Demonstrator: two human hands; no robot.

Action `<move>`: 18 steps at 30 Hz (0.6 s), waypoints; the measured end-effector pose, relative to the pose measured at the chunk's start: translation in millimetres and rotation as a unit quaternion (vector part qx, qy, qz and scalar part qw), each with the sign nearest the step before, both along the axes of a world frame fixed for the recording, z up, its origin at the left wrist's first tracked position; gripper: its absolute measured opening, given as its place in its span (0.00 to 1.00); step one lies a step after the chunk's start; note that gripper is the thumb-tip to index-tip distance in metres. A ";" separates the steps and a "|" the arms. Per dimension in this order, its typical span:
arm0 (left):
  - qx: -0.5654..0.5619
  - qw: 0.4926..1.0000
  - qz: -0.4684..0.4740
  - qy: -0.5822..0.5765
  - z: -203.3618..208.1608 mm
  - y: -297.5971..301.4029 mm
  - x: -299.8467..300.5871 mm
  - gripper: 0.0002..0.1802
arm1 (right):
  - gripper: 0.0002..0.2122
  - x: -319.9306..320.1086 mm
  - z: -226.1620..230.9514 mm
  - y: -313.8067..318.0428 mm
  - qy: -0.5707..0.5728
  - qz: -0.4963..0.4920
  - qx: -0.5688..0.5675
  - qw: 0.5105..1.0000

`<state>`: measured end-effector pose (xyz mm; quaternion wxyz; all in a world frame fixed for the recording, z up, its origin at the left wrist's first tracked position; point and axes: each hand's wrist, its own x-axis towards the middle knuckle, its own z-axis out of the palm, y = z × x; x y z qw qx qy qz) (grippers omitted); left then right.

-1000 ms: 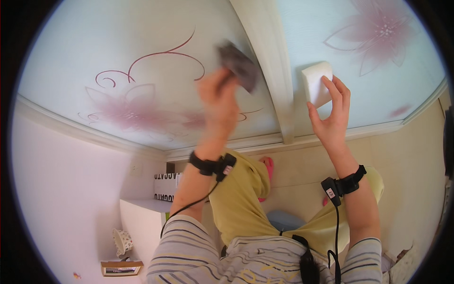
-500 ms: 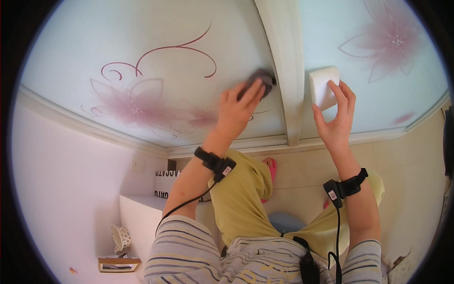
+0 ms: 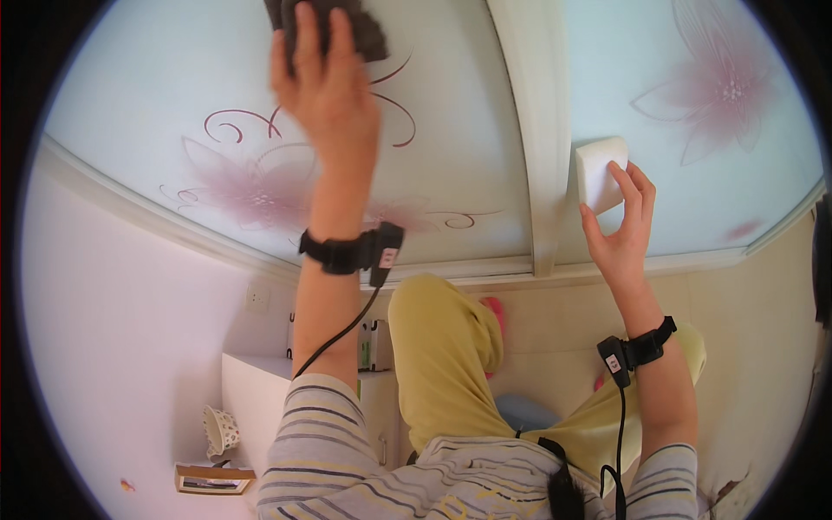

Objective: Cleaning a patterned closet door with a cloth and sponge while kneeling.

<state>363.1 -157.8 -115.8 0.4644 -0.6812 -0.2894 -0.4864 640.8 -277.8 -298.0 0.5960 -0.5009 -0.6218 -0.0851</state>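
Observation:
My left hand (image 3: 331, 108) holds a dark grey cloth (image 3: 367, 36) against the left frosted door panel (image 3: 459, 113), high above its printed pink flower. The fingers lie over the cloth, which runs to the picture's top edge. In my right hand (image 3: 626, 227) is a white sponge block (image 3: 598, 178), pinched between thumb and fingers. That sponge is at the lower left of the right door panel (image 3: 676, 195), close beside the pale upright frame (image 3: 544, 147). Whether it touches the glass I cannot tell.
A white cabinet (image 3: 251, 368) stands at the lower left, with a patterned cup-shaped thing (image 3: 222, 432) and a framed picture (image 3: 214, 479) nearby. A blue-grey rounded thing (image 3: 524, 411) is below me, between my legs. Black cables hang from both wrist straps.
My left hand has swept up and to the left with the cloth, from beside the upright frame to the top of the left panel. My right hand keeps the sponge in nearly the same place.

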 end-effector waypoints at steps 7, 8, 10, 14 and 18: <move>-0.089 0.986 -0.033 0.139 -71.3 -9.5 49.2 0.22 | 0.31 -0.7 2.2 -4.3 -0.009 0.008 -0.021 1.000; -0.133 0.975 -0.043 0.173 -90.8 -14.5 47.1 0.22 | 0.31 0.1 1.7 -5.1 -0.011 0.008 -0.020 1.000; -0.195 0.947 -0.032 0.253 -124.9 -23.6 31.6 0.23 | 0.32 -0.3 -0.4 -3.6 -0.007 0.012 -0.017 1.000; -0.236 0.874 0.024 0.423 -174.6 -30.9 -12.5 0.26 | 0.32 -6.4 0.3 -3.7 -0.012 0.023 -0.023 0.999; -0.239 0.894 0.028 0.379 -109.0 -20.5 -42.8 0.30 | 0.32 -6.5 -3.2 -1.5 -0.017 0.048 -0.027 0.998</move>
